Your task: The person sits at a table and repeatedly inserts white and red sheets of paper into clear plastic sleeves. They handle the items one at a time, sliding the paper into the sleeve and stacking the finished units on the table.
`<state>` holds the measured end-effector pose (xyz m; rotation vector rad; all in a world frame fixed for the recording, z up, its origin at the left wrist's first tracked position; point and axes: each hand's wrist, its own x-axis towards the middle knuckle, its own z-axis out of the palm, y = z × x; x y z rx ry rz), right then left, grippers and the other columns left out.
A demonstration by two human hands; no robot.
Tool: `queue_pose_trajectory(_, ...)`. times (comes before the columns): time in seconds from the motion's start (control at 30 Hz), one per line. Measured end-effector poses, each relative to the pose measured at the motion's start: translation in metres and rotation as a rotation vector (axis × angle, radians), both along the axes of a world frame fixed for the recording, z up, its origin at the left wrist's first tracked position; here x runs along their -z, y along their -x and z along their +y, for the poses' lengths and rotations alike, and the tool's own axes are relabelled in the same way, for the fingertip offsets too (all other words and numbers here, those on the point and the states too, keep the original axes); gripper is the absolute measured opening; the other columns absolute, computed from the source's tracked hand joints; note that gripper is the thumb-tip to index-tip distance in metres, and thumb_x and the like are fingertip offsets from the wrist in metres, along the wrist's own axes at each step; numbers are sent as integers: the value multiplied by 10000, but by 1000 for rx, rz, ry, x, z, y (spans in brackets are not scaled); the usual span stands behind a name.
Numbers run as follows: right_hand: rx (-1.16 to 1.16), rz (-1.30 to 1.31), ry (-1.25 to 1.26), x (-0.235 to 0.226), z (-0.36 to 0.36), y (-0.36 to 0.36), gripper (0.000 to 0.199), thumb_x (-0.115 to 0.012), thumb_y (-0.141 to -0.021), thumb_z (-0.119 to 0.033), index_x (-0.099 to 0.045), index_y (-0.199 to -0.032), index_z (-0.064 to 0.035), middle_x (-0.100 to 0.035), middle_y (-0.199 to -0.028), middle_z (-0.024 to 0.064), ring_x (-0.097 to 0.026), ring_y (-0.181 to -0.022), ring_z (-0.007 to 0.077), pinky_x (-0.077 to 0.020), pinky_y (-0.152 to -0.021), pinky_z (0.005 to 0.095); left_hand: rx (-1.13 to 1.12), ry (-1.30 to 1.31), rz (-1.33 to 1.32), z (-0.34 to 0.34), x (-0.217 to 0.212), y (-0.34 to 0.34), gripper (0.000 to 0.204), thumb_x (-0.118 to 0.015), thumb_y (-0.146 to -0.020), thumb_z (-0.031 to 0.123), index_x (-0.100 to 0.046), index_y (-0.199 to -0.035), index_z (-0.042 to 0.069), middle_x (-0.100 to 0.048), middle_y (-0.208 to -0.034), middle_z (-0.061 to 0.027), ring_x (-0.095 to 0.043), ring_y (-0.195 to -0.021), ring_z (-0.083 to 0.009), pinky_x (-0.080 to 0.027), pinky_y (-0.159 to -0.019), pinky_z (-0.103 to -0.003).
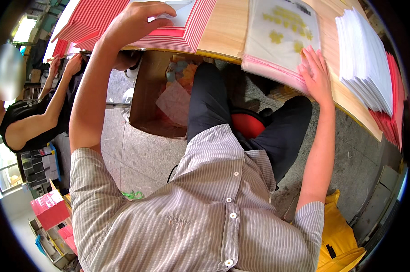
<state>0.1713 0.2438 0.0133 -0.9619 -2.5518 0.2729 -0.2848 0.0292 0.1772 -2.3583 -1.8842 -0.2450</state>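
Observation:
My left hand [139, 20] reaches up and left, fingers curled over the top sheet of a fanned stack of red envelopes [96, 18] on the wooden table [223, 27], touching a white sheet [182, 13] there. My right hand [316, 72] lies flat, fingers spread, on a pile of clear sleeves with yellow flower stickers [282, 31] and a pink edge near the table's front edge. It grips nothing.
A tall stack of white sheets over red envelopes [368, 63] sits at the right. An open cardboard box [162, 99] stands under the table by my knees. Another person [37, 109] works at the left. A yellow bag [341, 235] lies at the lower right.

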Motion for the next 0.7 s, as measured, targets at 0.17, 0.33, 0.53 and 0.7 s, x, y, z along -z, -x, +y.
queue_pose_trajectory(0.17, -4, -4, -8, 0, -1, 0, 517, -579, -979, -363, -538, -1447, -148, -432, -1566, 73, -293, -1490, 321, -200, -1222, 459, -1, -89, -2, -4, 6, -5, 223, -722, -917, 148, -728, -1138, 117, -744, -1088, -92, -731, -916, -272, -598, -832, -352)
queue_pose_trajectory(0.33, -4, -9, -15, -3, 0, 1, 521, -578, -978, -366, -534, -1447, -144, -435, -1564, 79, -299, -1487, 327, -202, -1221, 458, -27, -68, -20, -8, 8, -10, 293, -763, -888, 202, -715, -1170, 139, -742, -1116, -78, -729, -938, -279, -604, -832, -377)
queue_pose_trajectory(0.53, 6, -16, -7, -4, -2, 1, 522, -563, -983, -369, -528, -1453, -146, -427, -1569, 80, -297, -1487, 330, -202, -1222, 454, -37, -28, -49, -3, 3, -6, 285, -769, -870, 211, -730, -1142, 134, -743, -1106, -69, -726, -945, -261, -593, -846, -352)
queue_pose_trajectory(0.7, 5, -20, -5, -6, -4, 3, 514, -558, -986, -358, -528, -1453, -146, -427, -1569, 83, -299, -1485, 336, -204, -1220, 454, -60, -11, -43, -4, 0, -7, 285, -776, -861, 219, -739, -1130, 132, -747, -1098, -70, -728, -950, -260, -598, -833, -351)
